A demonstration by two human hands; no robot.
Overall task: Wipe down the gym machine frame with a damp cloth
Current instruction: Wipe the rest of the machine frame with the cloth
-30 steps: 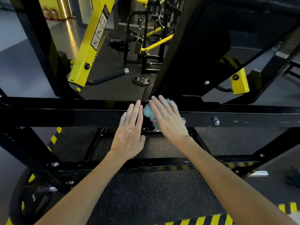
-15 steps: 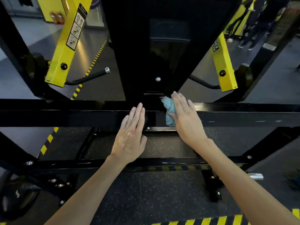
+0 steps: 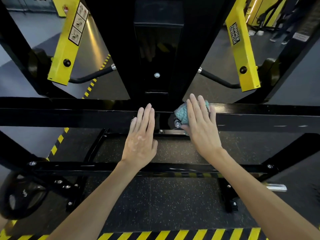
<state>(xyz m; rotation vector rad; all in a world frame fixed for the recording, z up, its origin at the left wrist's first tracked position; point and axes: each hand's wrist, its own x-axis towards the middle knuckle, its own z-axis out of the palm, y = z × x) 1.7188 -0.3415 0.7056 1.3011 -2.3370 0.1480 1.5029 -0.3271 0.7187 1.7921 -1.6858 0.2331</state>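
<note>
Gym floor (image 3: 173,205), black crossbar (image 3: 69,116): left hand (image 3: 141,141) bare, right hand (image 3: 200,125) on teal cloth (image 3: 181,113) (fingers (image 3: 193,110) all straight).

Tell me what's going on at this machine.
A person is wiping the gym machine's black crossbar. Their right hand presses a teal cloth flat against the crossbar, just right of the central post and next to a bolt. The left hand lies flat on the same crossbar beside it, holding nothing.

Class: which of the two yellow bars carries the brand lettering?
The right yellow bar, marked HAMMER STRENGTH; the left yellow bar shows exercise pictograms instead.
</note>
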